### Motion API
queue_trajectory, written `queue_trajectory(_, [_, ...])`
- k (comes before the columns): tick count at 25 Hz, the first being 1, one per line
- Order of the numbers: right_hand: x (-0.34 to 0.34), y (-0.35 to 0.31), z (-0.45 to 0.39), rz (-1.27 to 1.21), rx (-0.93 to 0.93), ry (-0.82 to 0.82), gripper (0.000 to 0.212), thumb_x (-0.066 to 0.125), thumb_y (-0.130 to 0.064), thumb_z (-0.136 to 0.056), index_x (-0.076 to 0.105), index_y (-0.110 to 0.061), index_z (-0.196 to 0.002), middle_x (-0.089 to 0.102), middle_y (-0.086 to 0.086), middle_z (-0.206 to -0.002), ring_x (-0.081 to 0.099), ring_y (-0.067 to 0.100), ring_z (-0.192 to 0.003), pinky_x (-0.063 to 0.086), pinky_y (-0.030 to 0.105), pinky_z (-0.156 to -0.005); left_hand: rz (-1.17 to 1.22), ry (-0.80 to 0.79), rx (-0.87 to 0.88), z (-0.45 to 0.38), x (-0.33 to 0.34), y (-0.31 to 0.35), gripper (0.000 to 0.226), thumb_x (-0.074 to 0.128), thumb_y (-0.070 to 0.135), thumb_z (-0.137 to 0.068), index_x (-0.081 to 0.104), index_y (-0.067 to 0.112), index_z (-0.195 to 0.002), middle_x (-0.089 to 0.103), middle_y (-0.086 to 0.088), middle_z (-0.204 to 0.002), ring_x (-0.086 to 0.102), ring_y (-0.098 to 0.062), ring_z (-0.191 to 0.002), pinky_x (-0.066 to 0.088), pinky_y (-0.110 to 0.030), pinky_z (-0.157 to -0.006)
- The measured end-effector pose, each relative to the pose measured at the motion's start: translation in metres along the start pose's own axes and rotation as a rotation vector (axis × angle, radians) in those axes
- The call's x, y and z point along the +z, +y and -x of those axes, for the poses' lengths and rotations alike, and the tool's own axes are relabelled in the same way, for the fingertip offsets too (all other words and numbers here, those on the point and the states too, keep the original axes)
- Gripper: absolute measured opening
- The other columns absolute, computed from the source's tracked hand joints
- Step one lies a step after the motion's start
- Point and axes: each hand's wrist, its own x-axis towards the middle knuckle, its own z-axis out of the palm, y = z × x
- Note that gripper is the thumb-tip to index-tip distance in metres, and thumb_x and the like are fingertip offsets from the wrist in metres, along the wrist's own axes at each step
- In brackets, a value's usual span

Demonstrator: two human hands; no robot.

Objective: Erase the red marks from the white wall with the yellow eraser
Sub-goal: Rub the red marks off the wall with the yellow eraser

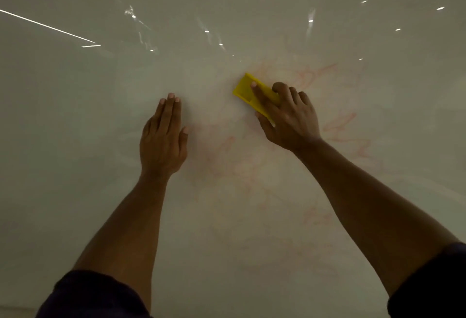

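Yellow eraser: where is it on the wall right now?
In the head view the yellow eraser sits right of centre, pressed flat to the white wall under the right hand, amid faint red marks; the left hand lies flat to its left.

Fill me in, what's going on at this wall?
A person is wiping red marks off a glossy white wall. The right hand grips a yellow eraser and presses it against the wall, index finger laid along its top. The left hand rests flat on the wall beside it, fingers straight. Faint red smears remain around and below the eraser, so the job is not finished.
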Motion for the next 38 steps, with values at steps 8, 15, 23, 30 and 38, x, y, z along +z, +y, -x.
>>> queue_trajectory(8, [0.027, -0.054, -0.026, -0.039, 0.072, 0.010, 0.046, 0.054, -0.039, -0.105, 0.052, -0.026, -0.150, 0.062, 0.020, -0.126, 0.058, 0.037, -0.094, 0.043, 0.043, -0.074, 0.093, -0.023, -0.073, 0.016, 0.028, -0.016, 0.062, 0.037, 0.022, -0.108, 0.029, 0.002, -0.166, 0.026, -0.014, -0.174, 0.025, -0.032, -0.162, 0.029, -0.049, -0.128])
queue_trajectory(15, [0.046, -0.093, 0.016, -0.172, -0.765, -0.090, 0.050, 0.061, -0.019, -0.096, 0.057, -0.016, -0.146, 0.067, 0.021, -0.125, 0.065, 0.038, -0.107, 0.052, 0.044, -0.088, 0.101, 0.085, -0.064, 0.016, 0.050, -0.025, 0.063, 0.031, 0.028, -0.108, 0.034, 0.002, -0.165, 0.029, -0.014, -0.173, 0.024, -0.028, -0.162, 0.024, -0.046, -0.130])
queue_trajectory(23, [0.050, -0.119, 0.017, -0.162, -0.367, -0.030, 0.052, 0.054, -0.014, -0.095, 0.056, -0.013, -0.147, 0.063, 0.027, -0.121, 0.057, 0.039, -0.103, 0.042, 0.047, -0.085, 0.137, 0.060, -0.050, 0.021, 0.049, -0.031, 0.063, 0.029, 0.028, -0.107, 0.033, 0.003, -0.165, 0.029, -0.014, -0.173, 0.025, -0.028, -0.162, 0.022, -0.047, -0.130])
queue_trajectory(30, [0.047, -0.092, 0.013, -0.094, -0.556, -0.024, 0.047, 0.055, -0.016, -0.097, 0.060, -0.017, -0.144, 0.068, 0.023, -0.123, 0.065, 0.038, -0.101, 0.048, 0.043, -0.086, 0.078, 0.047, 0.013, 0.025, 0.050, -0.043, 0.063, 0.030, 0.028, -0.108, 0.031, 0.005, -0.167, 0.026, -0.011, -0.175, 0.022, -0.025, -0.163, 0.018, -0.041, -0.131])
queue_trajectory(38, [0.037, -0.093, -0.007, 0.050, -0.434, -0.016, 0.053, 0.057, -0.015, -0.095, 0.055, -0.017, -0.148, 0.067, 0.023, -0.119, 0.063, 0.035, -0.092, 0.047, 0.042, -0.078, 0.071, 0.072, 0.003, 0.024, 0.046, -0.040, 0.062, 0.031, 0.027, -0.109, 0.031, 0.006, -0.167, 0.028, -0.012, -0.174, 0.027, -0.028, -0.161, 0.025, -0.047, -0.128])
